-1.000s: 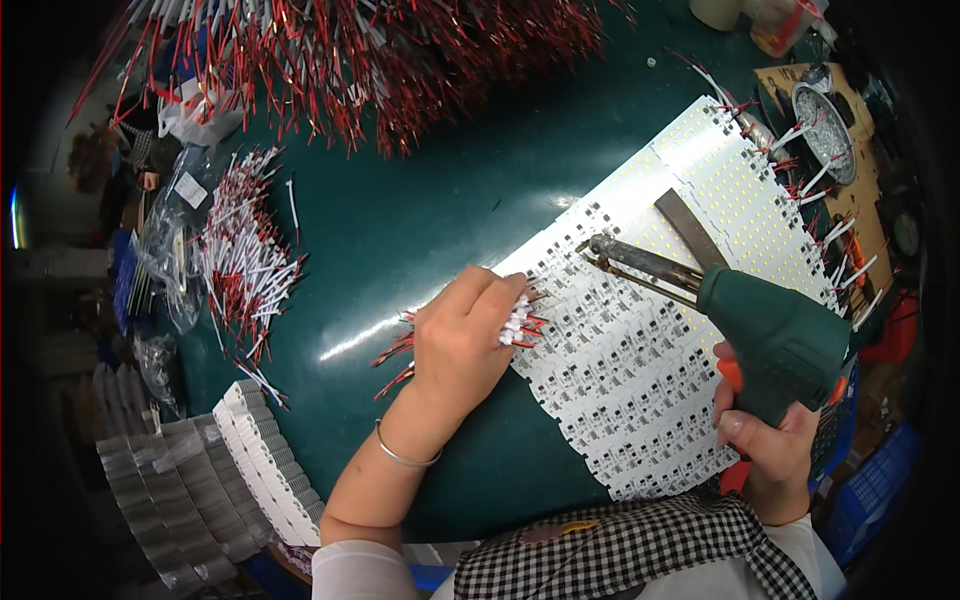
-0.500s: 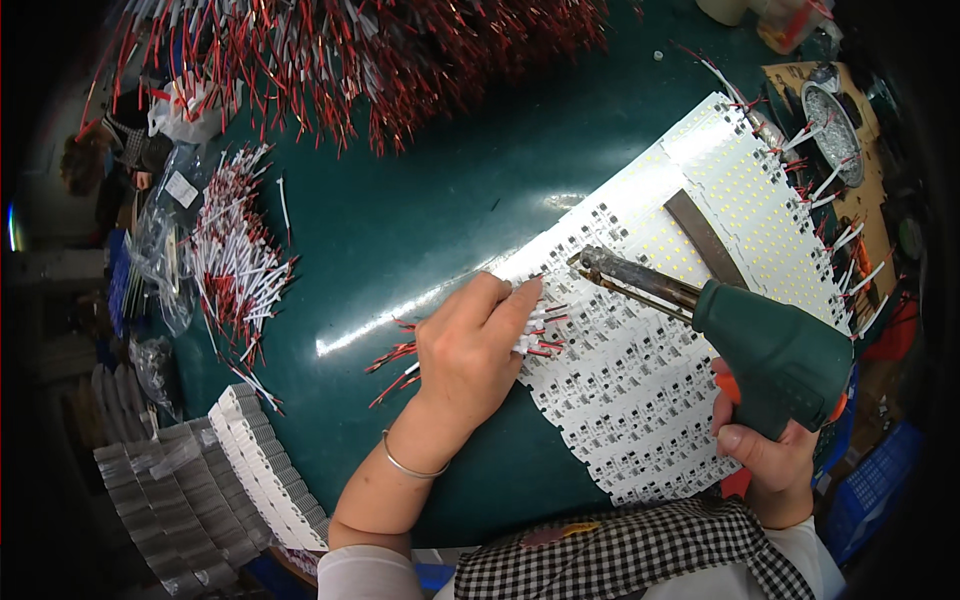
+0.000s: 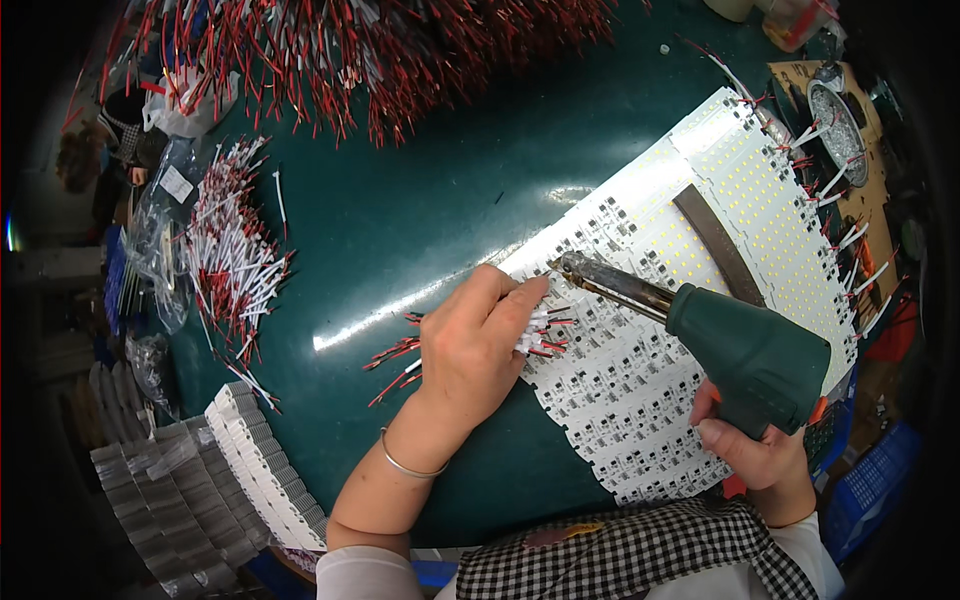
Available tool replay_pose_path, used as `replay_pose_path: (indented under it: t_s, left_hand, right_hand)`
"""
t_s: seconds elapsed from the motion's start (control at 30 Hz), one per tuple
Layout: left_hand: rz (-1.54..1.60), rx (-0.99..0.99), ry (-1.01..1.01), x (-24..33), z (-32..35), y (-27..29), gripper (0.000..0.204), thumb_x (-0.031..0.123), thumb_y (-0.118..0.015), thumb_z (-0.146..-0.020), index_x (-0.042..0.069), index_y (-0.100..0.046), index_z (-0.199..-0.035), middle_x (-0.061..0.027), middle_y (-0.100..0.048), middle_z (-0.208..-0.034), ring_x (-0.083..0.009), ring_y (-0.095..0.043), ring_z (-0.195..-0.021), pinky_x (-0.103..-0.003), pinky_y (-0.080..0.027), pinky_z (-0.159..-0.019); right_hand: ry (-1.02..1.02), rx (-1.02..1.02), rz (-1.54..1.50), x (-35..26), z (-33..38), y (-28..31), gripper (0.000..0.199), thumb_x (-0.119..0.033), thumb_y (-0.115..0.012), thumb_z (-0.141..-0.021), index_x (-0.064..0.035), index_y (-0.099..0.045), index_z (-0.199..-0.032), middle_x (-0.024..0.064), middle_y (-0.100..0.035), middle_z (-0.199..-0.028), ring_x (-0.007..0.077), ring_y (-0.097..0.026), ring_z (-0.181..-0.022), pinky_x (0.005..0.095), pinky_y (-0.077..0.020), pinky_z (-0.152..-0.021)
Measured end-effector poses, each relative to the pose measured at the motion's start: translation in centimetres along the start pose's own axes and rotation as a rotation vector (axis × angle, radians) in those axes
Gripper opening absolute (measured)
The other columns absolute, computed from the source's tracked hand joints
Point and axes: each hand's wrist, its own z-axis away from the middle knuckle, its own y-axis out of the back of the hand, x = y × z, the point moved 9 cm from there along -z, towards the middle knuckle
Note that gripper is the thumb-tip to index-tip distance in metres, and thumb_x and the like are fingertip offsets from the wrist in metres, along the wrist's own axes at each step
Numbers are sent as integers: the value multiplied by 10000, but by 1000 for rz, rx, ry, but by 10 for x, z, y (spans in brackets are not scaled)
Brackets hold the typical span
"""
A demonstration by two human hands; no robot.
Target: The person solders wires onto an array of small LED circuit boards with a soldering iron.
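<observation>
My right hand (image 3: 755, 452) grips a green soldering gun (image 3: 750, 350) by its handle. The gun's tip (image 3: 562, 264) points left and lies over the upper left edge of a white LED circuit board panel (image 3: 620, 400), just right of my left fingertips. My left hand (image 3: 475, 340) is closed around a bunch of short wires (image 3: 545, 333) with white sleeves and red and black ends; they stick out on both sides of it. Its thumb and forefinger pinch together at the board's edge, beside the tip. What exactly sits between those fingertips is hidden.
A curved brown strip (image 3: 718, 245) lies across the panel. Wires (image 3: 850, 238) stick out along its right edge, near a metal dish (image 3: 836, 130). A large wire heap (image 3: 400, 60) is at the back, a smaller wire pile (image 3: 235, 240) at left, and stacked strips (image 3: 260, 460) at lower left.
The soldering gun has moved left with my right hand, bringing its tip closer to my left fingertips. My left hand stays nearly in place, still holding the wires.
</observation>
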Motion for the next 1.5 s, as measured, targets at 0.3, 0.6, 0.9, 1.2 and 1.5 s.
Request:
replay_pose_path:
  t_s: [0.3,0.6,0.9,1.2,1.5]
  left_hand:
    - [5,0,-22,1,0,-1,376,-27,-746,-563,61,-699,-926,-49,-573,-738,-174,-601,-598,-277,-467,-490]
    - [13,9,-37,2,-1,1,343,-24,-729,-576,45,-701,-911,-54,-560,-719,-184,-580,-581,-287,-457,-491]
    - [15,-15,-58,6,-1,0,447,-97,-631,-536,16,-657,-968,-74,-529,-767,-232,-572,-635,-340,-464,-510]
    - [160,-3,-151,-3,-1,-3,344,-62,-637,-598,26,-664,-929,-65,-565,-745,-220,-579,-621,-329,-468,-498]
    - [63,-3,-270,9,-2,-1,256,12,-634,-657,18,-658,-912,-52,-562,-750,-196,-564,-611,-305,-465,-492]
  right_hand:
    - [325,-175,214,-6,1,-11,415,17,-637,-755,53,-537,-1156,98,-620,-814,137,-578,-659,266,-485,-575]
    - [159,-95,73,3,4,-1,480,-6,-644,-716,41,-513,-1175,91,-603,-808,144,-567,-637,261,-473,-565]
    - [114,127,-122,4,18,19,663,-108,-783,-702,74,-464,-1255,194,-565,-1128,191,-585,-640,264,-509,-485]
    - [132,4,-77,8,27,19,621,-98,-754,-724,59,-483,-1260,180,-581,-1130,188,-593,-687,269,-485,-515]
    - [165,-146,151,7,23,2,505,-52,-665,-747,41,-506,-1218,98,-604,-813,138,-566,-662,262,-485,-575]
